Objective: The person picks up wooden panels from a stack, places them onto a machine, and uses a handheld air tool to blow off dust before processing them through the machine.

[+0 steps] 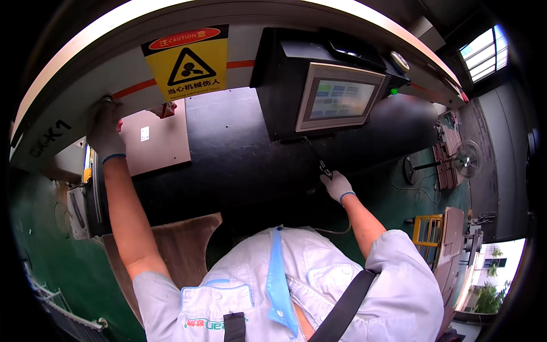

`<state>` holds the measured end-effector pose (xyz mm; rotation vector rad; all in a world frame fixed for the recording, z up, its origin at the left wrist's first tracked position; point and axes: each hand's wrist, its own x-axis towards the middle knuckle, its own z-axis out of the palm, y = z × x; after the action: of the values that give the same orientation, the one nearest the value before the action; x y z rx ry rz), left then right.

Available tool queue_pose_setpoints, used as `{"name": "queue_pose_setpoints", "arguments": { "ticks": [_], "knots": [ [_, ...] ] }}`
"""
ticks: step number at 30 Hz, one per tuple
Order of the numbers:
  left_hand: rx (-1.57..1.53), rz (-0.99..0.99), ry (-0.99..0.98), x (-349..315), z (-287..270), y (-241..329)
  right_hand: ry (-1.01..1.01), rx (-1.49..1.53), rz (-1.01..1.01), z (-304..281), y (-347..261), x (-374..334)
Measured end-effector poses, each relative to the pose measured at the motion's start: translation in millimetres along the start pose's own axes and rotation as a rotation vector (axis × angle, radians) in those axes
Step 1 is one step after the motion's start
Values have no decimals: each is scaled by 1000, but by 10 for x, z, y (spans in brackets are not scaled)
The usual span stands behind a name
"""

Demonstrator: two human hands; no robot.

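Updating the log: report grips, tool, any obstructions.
Left grip at round knob on beam. Right grip around black tool, thin nozzle pointing forward. Screen console close to nozzle's tip; contact unclear.

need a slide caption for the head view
Gloved left hand at the machine's beam, gloved right hand holding a slim black tool near the screen.

I am observing a factory workshop: a control screen (342, 102) is glowing over a black machine table (228, 148), a yellow hazard sign (189, 68) is marking the beam (122, 68), and a pedestal fan (468, 159) is standing on green flooring (40, 222).
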<state>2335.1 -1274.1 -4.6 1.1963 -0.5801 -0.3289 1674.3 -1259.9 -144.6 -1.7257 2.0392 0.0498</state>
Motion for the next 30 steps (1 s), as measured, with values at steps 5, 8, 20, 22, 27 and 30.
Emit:
{"name": "queue_pose_setpoints", "arguments": {
  "ticks": [5, 8, 20, 22, 27, 30],
  "knots": [
    [-95, -91, 69, -137, 264, -67, -160, -197, -45, -331, -217, 322],
    [-43, -264, 65, -580, 511, -288, -172, -200, -135, -456, -233, 449],
    [778, -1287, -762, -5094, 2041, -1512, -364, -147, -261, -830, 2063, 24],
    [589, -1314, -629, -5514, 2076, -1562, -197, 61, 63, -1022, 2612, -20],
    [203, -1330, -255, -5773, 2322, -1682, -585, 59, -89, -1410, 3302, -87],
    [268, -1341, -195, -5753, 2536, -1668, -775, -45, -226, -1425, 3196, -168]
  ]
}}
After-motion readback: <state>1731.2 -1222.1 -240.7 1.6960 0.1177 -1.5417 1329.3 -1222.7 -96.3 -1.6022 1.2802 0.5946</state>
